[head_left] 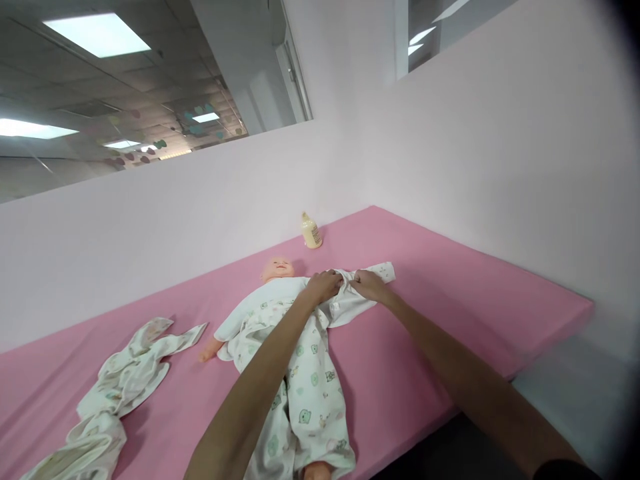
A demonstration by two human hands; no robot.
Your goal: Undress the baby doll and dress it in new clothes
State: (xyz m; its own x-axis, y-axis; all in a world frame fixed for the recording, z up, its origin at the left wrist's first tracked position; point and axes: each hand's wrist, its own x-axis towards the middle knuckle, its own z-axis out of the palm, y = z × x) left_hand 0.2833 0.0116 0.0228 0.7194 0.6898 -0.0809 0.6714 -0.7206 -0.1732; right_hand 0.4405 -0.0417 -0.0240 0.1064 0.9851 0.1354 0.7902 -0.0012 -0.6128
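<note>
A baby doll (278, 268) lies on its back, head toward the wall. It wears printed white pants (313, 380) and one arm is in a white baby shirt (345, 312). The shirt's other side is spread out on the right, its sleeve (384, 271) lying flat on the pad. My left hand (325, 287) is closed on the bunched shirt fabric beside the doll's shoulder. Just to its right, my right hand (369, 285) pinches the same shirt near the sleeve opening. The doll's arm on that side is hidden by cloth and hands.
The pink padded surface (425, 333) has a front edge at the lower right and meets white walls behind and at right. A yellowish bottle (311, 233) stands by the back wall. Crumpled printed baby clothes (125, 380) lie at the left. A mirror or window (125, 93) is above.
</note>
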